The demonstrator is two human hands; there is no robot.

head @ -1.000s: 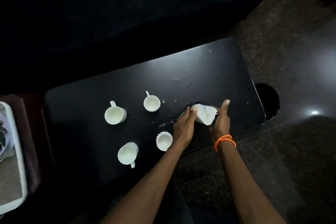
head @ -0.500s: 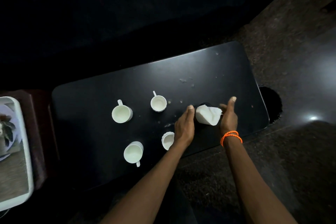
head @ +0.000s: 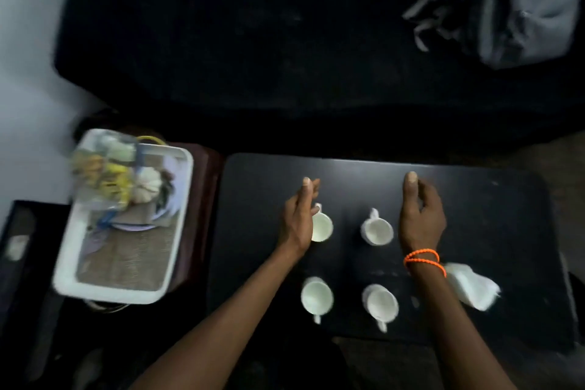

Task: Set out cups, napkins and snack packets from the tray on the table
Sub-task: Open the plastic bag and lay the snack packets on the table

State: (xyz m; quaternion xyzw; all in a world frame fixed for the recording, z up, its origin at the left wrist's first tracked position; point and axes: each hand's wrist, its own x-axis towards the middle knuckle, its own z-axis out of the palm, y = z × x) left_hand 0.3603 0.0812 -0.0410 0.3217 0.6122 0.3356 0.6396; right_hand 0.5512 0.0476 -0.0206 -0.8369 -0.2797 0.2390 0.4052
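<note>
Hovering hands (head: pixel 297 222) empty, fingers relaxed

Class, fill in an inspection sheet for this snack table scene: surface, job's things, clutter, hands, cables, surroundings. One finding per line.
Surface: dark rectangular table, a few pale specks on it.
Job's things: four white handled cups standing in a two-by-two group; crumpled white napkin by the right forearm; white rectangular tray left of the table, holding clear snack packets, blurred.
Clutter: nothing seen.
Hands: left hand open, above the far-left cup; right hand loosely curled, holding nothing; orange bead bracelet on its wrist.
Cables: nothing seen.
Surroundings: dark sofa behind the table; grey bag on it.
</note>
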